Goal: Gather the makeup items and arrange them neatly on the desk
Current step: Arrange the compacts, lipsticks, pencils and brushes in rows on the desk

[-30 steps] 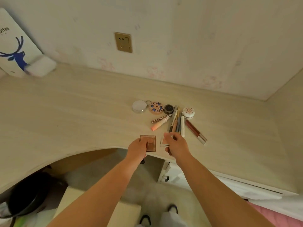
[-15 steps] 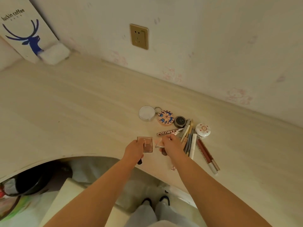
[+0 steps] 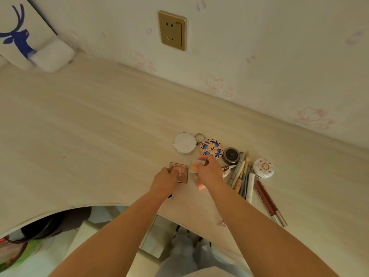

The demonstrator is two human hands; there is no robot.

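head view: the left hand (image 3: 165, 176) grips a square brown compact (image 3: 180, 172) by its near-left side, fingers curled round its edge, the compact lying on the desk (image 3: 99, 126) close to the curved front edge. just beside it to the right, the right hand (image 3: 209, 170) pinches a small pale compact with an orange pan (image 3: 194, 166), thumb and fingertips closed on it; whether it rests on the desk or is held just above it cannot be told. a pink tube end (image 3: 200, 185) pokes out from under the right wrist.

further from the front edge, toward the wall, a row of round things runs from left to right: a white round case (image 3: 184, 142), a keyring charm with a blue and orange pattern (image 3: 211, 149) touching it by its ring, a dark round pot (image 3: 231, 155), and, a little nearer the front edge, a white round tin with a red pattern (image 3: 263, 167). between the pot and the tin a bundle of pencils and slim sticks (image 3: 242, 176) lies side by side, pointing toward the front edge, with a white tube (image 3: 250, 187) at its right. a dark red stick with a silver end (image 3: 268, 201) lies right of the bundle, angled toward the right front edge.

at the far left corner of the desk a white paper bag with a blue deer (image 3: 18, 35) leans on the wall, a white pack (image 3: 53, 54) against it. a gold wall socket (image 3: 172, 30) sits above the desk.
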